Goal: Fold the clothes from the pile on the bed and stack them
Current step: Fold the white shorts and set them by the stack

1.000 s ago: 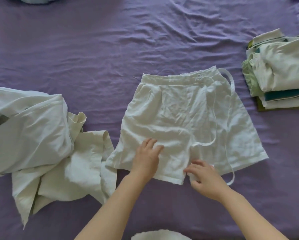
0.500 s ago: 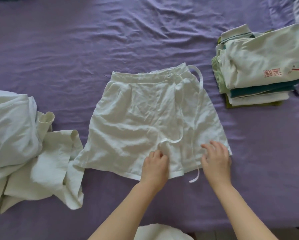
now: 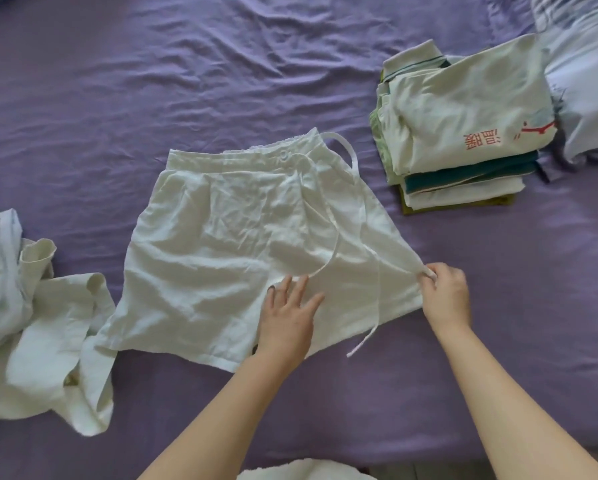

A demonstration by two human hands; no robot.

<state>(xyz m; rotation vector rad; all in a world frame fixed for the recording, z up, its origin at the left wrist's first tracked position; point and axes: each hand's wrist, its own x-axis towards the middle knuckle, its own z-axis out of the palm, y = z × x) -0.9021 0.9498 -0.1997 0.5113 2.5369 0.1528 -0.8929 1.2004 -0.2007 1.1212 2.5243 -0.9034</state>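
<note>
Centrally, the shorts are pressed flat-fingered by the left hand (hem corner pinched by the right hand), bare sheet beyond.

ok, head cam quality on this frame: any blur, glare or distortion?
Head view: soft, even light, no glare; faint shadows under both forearms. The shorts and left hand are sharp; the right hand looks slightly smeared. Folded stack and top right corner soften, with wide-angle stretch at the edges.
</note>
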